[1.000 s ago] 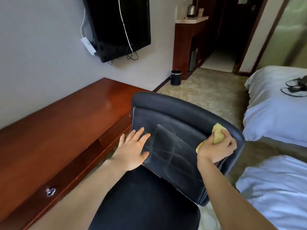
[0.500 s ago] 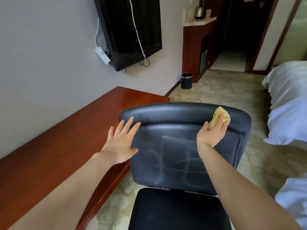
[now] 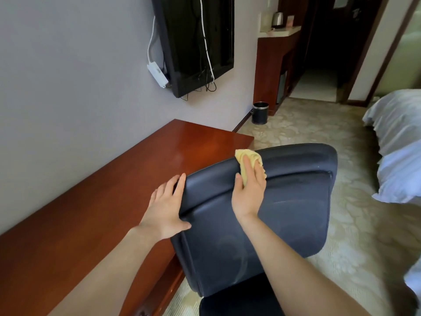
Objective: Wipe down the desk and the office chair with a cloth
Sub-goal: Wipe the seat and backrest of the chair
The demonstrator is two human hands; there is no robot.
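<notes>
Fingers (image 3: 246,166) of the right hand (image 3: 248,192) lie straight, pressing the cloth (image 3: 249,153) onto the office chair (image 3: 291,201) top; at 9 o'clock, the left hand (image 3: 165,208) clasps its edge.

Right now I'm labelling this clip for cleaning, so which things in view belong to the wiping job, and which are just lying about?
Job: cloth, office chair, desk, right hand pressing the cloth, left hand holding the chair.
Lying about: television, bin, kettle, bed.
</notes>
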